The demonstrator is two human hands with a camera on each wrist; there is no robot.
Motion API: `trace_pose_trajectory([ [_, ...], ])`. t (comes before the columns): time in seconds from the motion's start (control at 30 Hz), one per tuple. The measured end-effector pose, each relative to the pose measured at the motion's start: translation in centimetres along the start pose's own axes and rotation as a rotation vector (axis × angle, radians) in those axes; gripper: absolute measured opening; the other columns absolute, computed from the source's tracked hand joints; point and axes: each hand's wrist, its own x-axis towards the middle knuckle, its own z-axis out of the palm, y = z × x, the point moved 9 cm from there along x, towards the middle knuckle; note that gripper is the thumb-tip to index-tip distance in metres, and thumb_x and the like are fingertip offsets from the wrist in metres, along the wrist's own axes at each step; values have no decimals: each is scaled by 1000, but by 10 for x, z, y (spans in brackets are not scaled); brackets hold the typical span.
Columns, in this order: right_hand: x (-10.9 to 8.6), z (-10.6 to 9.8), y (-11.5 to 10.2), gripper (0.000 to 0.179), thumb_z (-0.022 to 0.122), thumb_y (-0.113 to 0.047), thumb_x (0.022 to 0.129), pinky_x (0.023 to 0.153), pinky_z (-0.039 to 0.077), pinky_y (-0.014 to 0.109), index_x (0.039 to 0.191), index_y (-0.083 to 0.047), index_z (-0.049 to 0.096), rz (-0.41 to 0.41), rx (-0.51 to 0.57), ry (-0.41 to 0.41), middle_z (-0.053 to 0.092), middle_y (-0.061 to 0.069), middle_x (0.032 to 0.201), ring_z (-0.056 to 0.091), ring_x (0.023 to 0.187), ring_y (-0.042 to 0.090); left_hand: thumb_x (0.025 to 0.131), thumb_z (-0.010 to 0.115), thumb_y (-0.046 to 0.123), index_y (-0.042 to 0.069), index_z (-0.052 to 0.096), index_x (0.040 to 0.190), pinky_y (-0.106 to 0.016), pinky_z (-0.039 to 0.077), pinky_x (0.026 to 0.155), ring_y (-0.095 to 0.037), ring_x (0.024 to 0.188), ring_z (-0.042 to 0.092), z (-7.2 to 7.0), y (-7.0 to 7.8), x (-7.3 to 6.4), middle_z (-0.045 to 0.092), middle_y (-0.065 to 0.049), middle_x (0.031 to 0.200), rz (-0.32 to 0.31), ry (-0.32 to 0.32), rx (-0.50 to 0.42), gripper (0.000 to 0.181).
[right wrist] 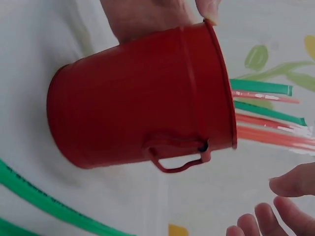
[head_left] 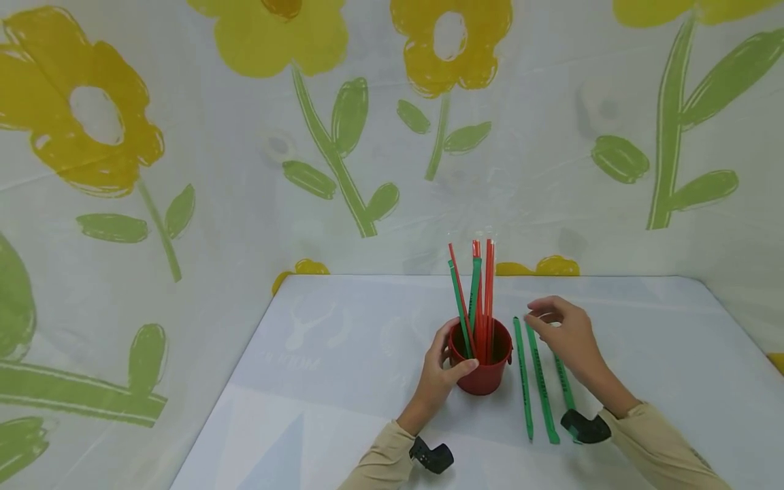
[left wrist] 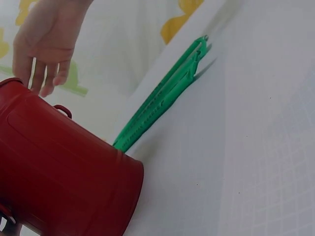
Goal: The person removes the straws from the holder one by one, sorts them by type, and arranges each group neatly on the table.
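A small red bucket [head_left: 480, 382] with side loops stands on the table. My left hand [head_left: 439, 364] grips it at the left, thumb over the near rim. Inside lean several red straws [head_left: 489, 292] in clear wrappers and two green-wrapped straws [head_left: 475, 282]. Right of the bucket, three more green-wrapped straws [head_left: 540, 384] lie side by side, their printed lettering partly visible. My right hand [head_left: 566, 337] hovers near their far ends, fingers loosely bent. In the right wrist view its fingers [right wrist: 266, 216] hold nothing and are apart from the bucket [right wrist: 133, 98].
The white table [head_left: 294, 367] has faint printed patterns. Behind and at the left hangs a white sheet [head_left: 520, 170] with yellow flowers and green leaves. A black wrist device [head_left: 585, 427] on my right arm partly covers the rightmost green straw.
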Motion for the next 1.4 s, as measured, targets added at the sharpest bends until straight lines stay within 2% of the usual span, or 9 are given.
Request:
trace_pose_trajectory([
  [0.1,2,3,-6,26,62,-22,92,65,49,18,108,-2,62,-15,-6,12,64,15,102,59,91,28,88,59,28,4,30,145,-47,38,100,-30,126,41,1,8,-1,43,-14,140,-8,-15,8,69],
  [0.3,5,9,-18,28,62,-25,91,70,50,25,108,-2,62,-21,-16,26,64,14,100,59,91,27,88,57,20,5,29,145,-47,37,101,-27,127,40,1,7,-2,42,-11,142,-24,-17,-4,66],
  [0.4,7,11,-22,31,62,-27,91,69,52,28,108,-2,61,-28,7,33,64,15,100,59,90,28,87,58,17,8,30,145,-48,37,100,-26,127,40,1,-2,-1,43,-9,142,-15,6,-5,65],
  [0.57,9,14,-28,30,65,-29,88,65,54,31,105,-4,61,-92,106,54,63,12,96,59,85,25,86,60,20,22,33,144,-45,40,98,-19,126,41,-1,-24,1,45,3,141,-15,45,7,64],
  [0.7,11,17,-35,29,66,-27,88,66,52,25,105,-4,61,-108,120,56,64,13,96,59,86,25,85,61,23,30,34,143,-44,40,98,-15,126,40,-2,-31,2,45,9,139,-13,55,6,64],
  [0.73,10,18,-40,29,65,-25,89,67,53,26,106,-2,60,-88,90,48,63,15,98,60,87,27,85,61,23,31,34,143,-44,40,98,-15,126,40,-2,-31,2,45,10,139,-11,55,5,64],
  [0.9,12,25,-44,29,66,-18,88,64,51,19,110,-1,59,-70,100,45,64,16,100,60,89,28,85,61,23,31,35,142,-45,40,98,-15,125,41,0,-30,3,45,10,139,-6,50,-2,64],
  [1.13,20,32,-49,28,70,-15,85,66,51,24,107,-2,60,-110,89,104,65,14,96,60,83,25,85,62,23,30,34,143,-44,40,98,-15,125,41,-1,-30,2,45,11,139,-20,56,-4,64],
  [1.4,28,41,-53,35,73,-20,82,60,51,30,107,0,59,-66,60,124,63,15,91,58,78,26,86,61,23,25,33,144,-43,39,100,-18,127,40,-1,-31,3,44,5,141,-28,39,9,64],
])
